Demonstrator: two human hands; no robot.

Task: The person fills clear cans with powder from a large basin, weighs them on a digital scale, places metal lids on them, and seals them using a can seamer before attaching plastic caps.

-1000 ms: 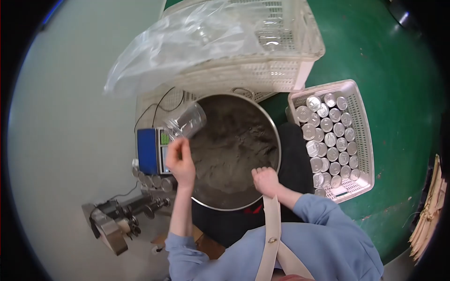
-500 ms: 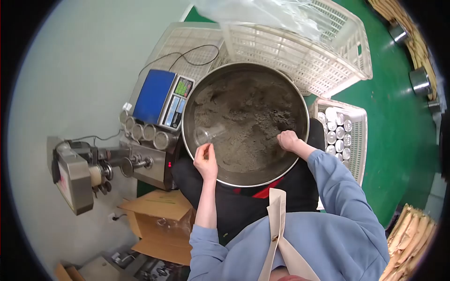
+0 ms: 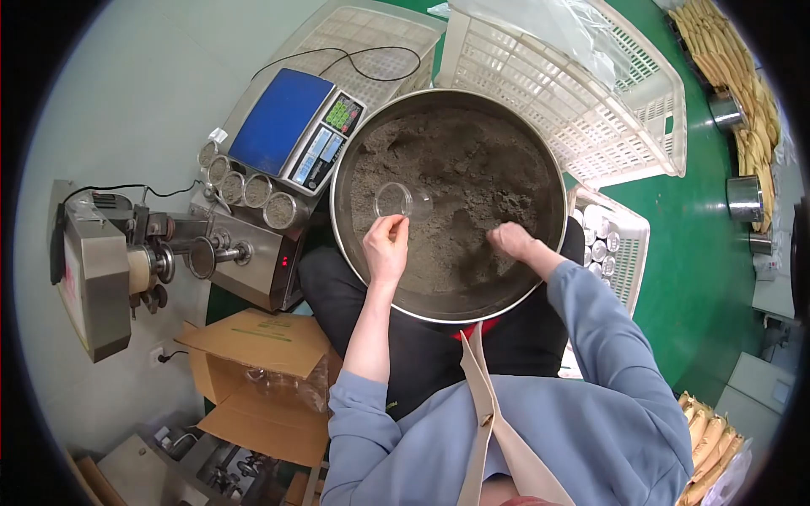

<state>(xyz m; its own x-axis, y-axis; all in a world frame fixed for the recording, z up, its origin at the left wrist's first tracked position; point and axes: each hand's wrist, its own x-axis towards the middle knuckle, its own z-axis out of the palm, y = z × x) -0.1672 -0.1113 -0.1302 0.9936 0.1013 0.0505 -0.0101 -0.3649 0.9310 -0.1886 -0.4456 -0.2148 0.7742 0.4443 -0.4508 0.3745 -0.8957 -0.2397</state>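
My left hand (image 3: 387,250) pinches a clear plastic jar (image 3: 411,202) by its side, tilted over the left part of a wide metal basin (image 3: 448,320). Grey-brown powder (image 3: 456,253) covers the basin's bottom, lumpy toward the far and right sides. Over the powder on the right, my right hand (image 3: 512,241) is closed with its fingers curled down. What it grips, if anything, is hidden. The basin rests on my lap.
Left of the basin stand a blue-topped scale (image 3: 281,121), several filled jars (image 3: 257,191) and a metal machine (image 3: 240,244). An open cardboard box (image 3: 261,341) sits below. White crates (image 3: 540,101) stand behind; another crate (image 3: 629,270) holds several cans (image 3: 600,250).
My left hand has moved the jar right and farther over the powder. The right hand has shifted slightly left within the basin. The whole view has shifted too.
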